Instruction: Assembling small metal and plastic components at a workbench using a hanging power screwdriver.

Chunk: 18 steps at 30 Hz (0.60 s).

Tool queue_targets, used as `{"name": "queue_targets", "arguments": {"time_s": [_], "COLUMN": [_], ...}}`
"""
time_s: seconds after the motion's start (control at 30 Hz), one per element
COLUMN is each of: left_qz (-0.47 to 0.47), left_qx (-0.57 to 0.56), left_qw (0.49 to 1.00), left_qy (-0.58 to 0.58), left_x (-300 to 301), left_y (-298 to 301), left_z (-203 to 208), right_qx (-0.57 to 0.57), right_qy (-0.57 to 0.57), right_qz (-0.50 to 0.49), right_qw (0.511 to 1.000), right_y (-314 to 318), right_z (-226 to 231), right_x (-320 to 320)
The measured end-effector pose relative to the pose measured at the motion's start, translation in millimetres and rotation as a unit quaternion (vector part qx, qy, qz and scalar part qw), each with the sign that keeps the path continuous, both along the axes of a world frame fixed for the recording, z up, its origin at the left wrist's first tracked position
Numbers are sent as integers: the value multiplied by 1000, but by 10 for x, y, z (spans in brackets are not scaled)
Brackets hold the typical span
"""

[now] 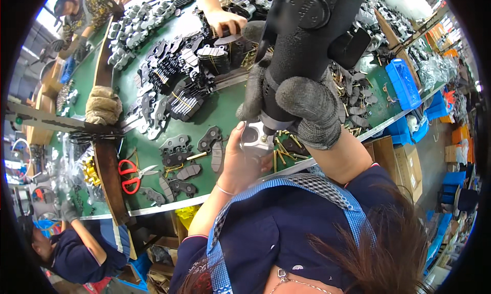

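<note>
My left hand (236, 163), bare, closes around a silver metal brake caliper (254, 137) with a rounded opening. My right hand (312, 102), in a dark grey knit glove, is wrapped around a black power screwdriver (296, 53). Its lower end points down at the caliper, close to a small bolt-like piece on it; I cannot tell whether they touch. Brass-coloured pins (281, 151) lie just right of the caliper. To the left of my left hand are loose brake pads (217, 157) and red-handled scissors (134, 175).
Stacked brake pads (185, 99) and a pile of metal castings (134, 30) cover the far left. Another person's hand (225, 22) reaches in from the far side. A blue bin (403, 84) stands at the right edge. Two co-workers are at the left; a wooden divider (108, 181) crosses there.
</note>
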<state>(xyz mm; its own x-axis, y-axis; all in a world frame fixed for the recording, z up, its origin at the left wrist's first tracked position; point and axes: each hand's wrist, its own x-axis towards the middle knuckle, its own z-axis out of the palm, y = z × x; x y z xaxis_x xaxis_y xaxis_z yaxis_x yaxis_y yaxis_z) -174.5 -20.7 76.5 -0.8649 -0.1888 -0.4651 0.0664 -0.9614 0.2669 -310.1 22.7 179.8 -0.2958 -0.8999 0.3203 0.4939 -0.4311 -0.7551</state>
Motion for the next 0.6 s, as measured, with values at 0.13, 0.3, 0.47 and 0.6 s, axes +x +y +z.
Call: {"name": "queue_targets", "arguments": {"time_s": [0.13, 0.3, 0.47, 0.6], "left_qz": [-10, -12, -82, -97], "left_qx": [-17, 26, 116, 95], "left_qw": [1000, 999, 984, 984], "left_qy": [1, 24, 109, 115], "left_x": [19, 11, -4, -57], "left_y": [-1, 14, 55, 49], "left_z": [-26, -160, -197, -211], "right_qx": [-3, -9, 28, 13], "right_qy": [-17, 78, 46, 44], "right_qz": [17, -53, 28, 57], "right_qw": [1000, 996, 998, 997], "right_y": [-7, -31, 54, 89], "right_z": [1, -70, -97, -100], "right_x": [9, 15, -48, -88]}}
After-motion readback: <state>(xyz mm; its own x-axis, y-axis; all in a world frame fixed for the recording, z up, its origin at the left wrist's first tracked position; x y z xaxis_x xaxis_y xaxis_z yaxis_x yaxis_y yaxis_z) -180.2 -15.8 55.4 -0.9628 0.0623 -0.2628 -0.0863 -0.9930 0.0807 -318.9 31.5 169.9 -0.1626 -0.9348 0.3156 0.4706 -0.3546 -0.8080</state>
